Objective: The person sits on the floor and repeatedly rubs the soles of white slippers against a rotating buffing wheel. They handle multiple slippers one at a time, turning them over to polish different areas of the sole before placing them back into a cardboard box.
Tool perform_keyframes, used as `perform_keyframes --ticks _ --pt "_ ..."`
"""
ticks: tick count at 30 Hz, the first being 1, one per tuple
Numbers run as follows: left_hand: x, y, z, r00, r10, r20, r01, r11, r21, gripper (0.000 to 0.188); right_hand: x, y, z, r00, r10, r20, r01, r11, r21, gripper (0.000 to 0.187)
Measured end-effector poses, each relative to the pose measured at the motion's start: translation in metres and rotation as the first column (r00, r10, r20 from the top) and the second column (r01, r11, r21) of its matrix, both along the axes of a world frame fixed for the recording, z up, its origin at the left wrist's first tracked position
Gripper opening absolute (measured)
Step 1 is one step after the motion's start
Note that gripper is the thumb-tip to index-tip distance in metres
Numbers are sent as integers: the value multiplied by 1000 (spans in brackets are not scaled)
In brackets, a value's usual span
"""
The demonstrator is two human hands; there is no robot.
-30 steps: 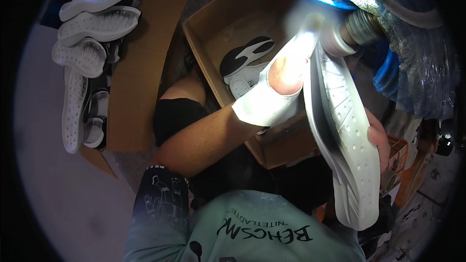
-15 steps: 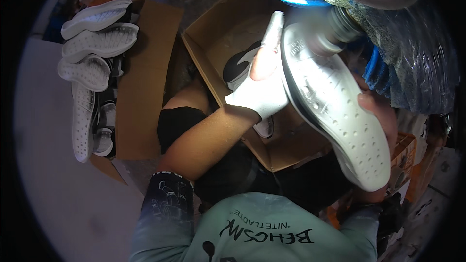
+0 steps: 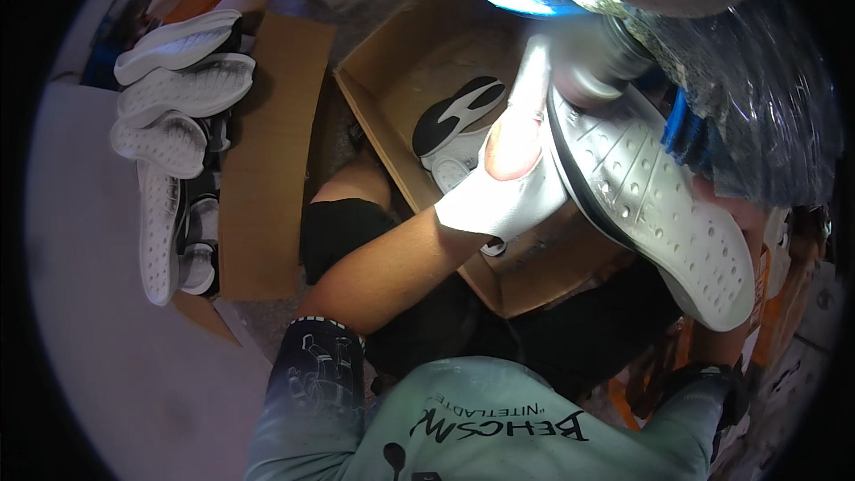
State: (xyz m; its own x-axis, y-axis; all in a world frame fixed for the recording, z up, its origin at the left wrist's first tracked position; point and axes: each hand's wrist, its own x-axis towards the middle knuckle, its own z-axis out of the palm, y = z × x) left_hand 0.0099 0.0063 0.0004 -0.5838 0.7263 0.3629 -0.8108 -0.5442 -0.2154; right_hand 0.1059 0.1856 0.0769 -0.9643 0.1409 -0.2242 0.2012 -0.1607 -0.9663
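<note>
- There is one view only, from a camera on the person's head, so no part of the scene is shared with a second view.
- It looks steeply down over the person's own chest and forearms.
- It is very near to the white shoe sole (image 3: 655, 205), which fills the upper right.
- The cardboard box (image 3: 392, 71) lies below, further away.
- The fisheye lens bends the edges and leaves dark corners.
</note>
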Motion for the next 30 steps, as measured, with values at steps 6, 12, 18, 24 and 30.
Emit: perform_keyframes --ticks 6,12,18,24,30 --pt "-7 -1 9 970 64 -233 -136 942 -308 62 27 -26 -5 942 -120 -313 158 983 99 43" --pt "-5 -6 8 880 219 -422 -390 840 -376 62 33 -51 -34 841 -184 -510 289 948 134 42" --pt "-15 5 -16 911 293 -292 -345 927 -146 51 14 -51 -49 857 -265 -442 290 957 -11 43" --pt "-28 4 -41 555 521 -649 -793 567 -222 48 7 -67 -62 890 -358 -284 291 923 -252 45" --pt "-39 -2 -36 585 469 -662 -794 497 -350 56 -41 -46 -95 840 -487 -239 378 841 -386 48"
